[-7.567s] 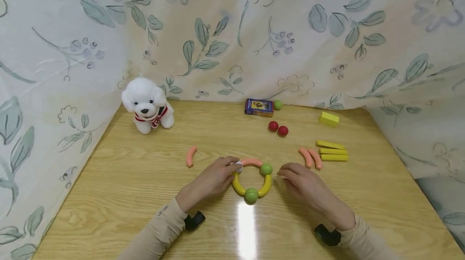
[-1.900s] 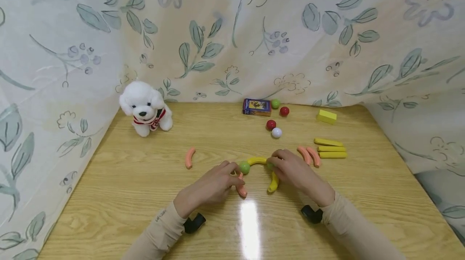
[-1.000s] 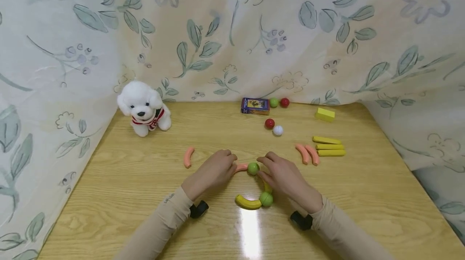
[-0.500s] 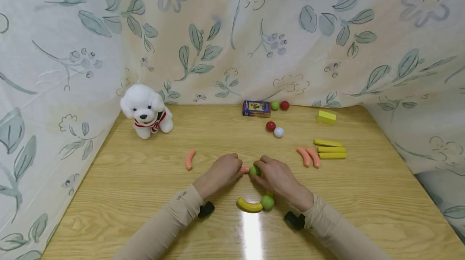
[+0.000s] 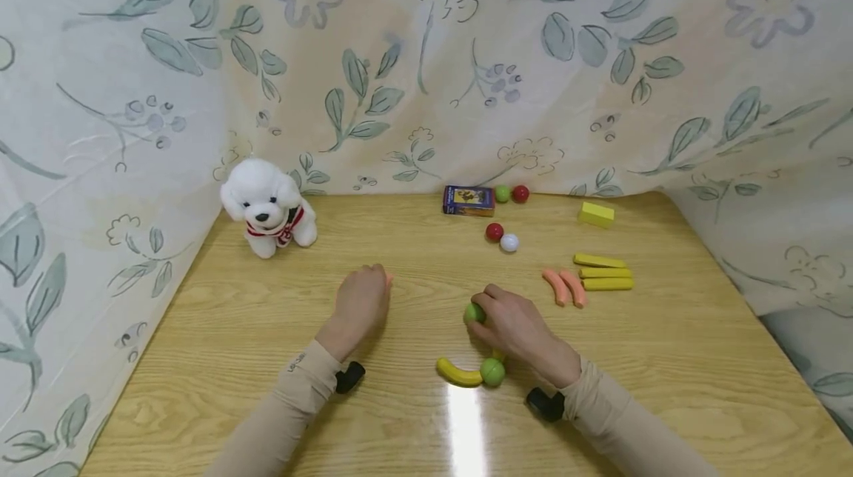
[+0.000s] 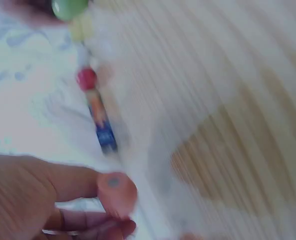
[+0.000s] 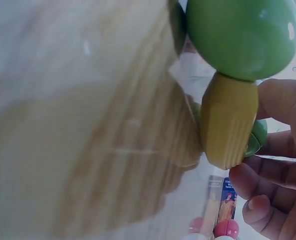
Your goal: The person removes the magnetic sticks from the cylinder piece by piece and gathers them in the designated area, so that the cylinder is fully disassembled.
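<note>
My left hand (image 5: 363, 304) pinches a pink curved rod (image 6: 118, 192); its end, with a small grey dot, faces the left wrist camera. The rod's tip sticks out past my fingers in the head view. My right hand (image 5: 516, 329) holds a green ball (image 5: 474, 313) between thumb and fingers. From that ball a yellow curved rod (image 7: 227, 120), mostly covered by the hand in the head view, runs to a second green ball (image 5: 492, 372). Another yellow curved rod (image 5: 458, 373) extends left from the second ball.
Two pink rods (image 5: 563, 288) and several straight yellow sticks (image 5: 603, 273) lie right. Behind are a red ball (image 5: 494, 232), white ball (image 5: 509, 242), small box (image 5: 469, 200), another green ball (image 5: 502, 193), another red ball (image 5: 520, 193) and yellow block (image 5: 596, 214). A plush dog (image 5: 263, 207) stands back left.
The earlier ring is broken up, and the white ball now lies beside a red one. My left hand has pulled the pink rod off the green ball and moved left; the right hand stays on the ball.
</note>
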`<action>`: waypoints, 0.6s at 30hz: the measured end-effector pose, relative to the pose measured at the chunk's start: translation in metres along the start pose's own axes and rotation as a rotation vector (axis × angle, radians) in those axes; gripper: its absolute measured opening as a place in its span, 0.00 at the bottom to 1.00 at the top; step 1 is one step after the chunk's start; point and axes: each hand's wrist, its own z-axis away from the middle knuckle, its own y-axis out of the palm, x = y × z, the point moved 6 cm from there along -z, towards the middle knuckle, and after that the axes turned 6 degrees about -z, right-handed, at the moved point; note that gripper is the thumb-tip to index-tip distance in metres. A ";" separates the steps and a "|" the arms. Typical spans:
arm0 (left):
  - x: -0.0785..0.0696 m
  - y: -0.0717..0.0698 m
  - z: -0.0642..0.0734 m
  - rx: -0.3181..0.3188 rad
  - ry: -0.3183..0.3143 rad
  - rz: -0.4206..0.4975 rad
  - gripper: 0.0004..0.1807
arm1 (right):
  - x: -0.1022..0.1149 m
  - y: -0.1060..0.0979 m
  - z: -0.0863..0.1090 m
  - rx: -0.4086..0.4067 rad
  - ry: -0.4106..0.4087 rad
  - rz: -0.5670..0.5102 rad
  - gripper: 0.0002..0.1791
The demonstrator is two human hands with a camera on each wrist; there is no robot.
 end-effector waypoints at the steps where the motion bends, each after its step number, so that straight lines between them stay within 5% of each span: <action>1: 0.007 0.000 0.001 0.003 -0.020 -0.026 0.16 | 0.000 0.000 0.000 0.001 -0.002 -0.001 0.14; 6: 0.025 0.001 0.005 0.029 -0.064 -0.084 0.14 | -0.002 0.000 0.000 -0.001 -0.015 -0.009 0.15; 13: 0.025 0.000 0.007 0.028 -0.091 -0.066 0.13 | -0.004 -0.001 0.000 0.014 -0.011 -0.026 0.17; 16: 0.014 -0.007 0.010 -0.005 -0.016 -0.032 0.11 | -0.004 -0.004 0.001 0.007 -0.027 -0.038 0.21; 18: -0.002 -0.015 0.014 -0.037 0.113 0.060 0.08 | -0.003 -0.009 0.003 -0.004 -0.076 -0.075 0.21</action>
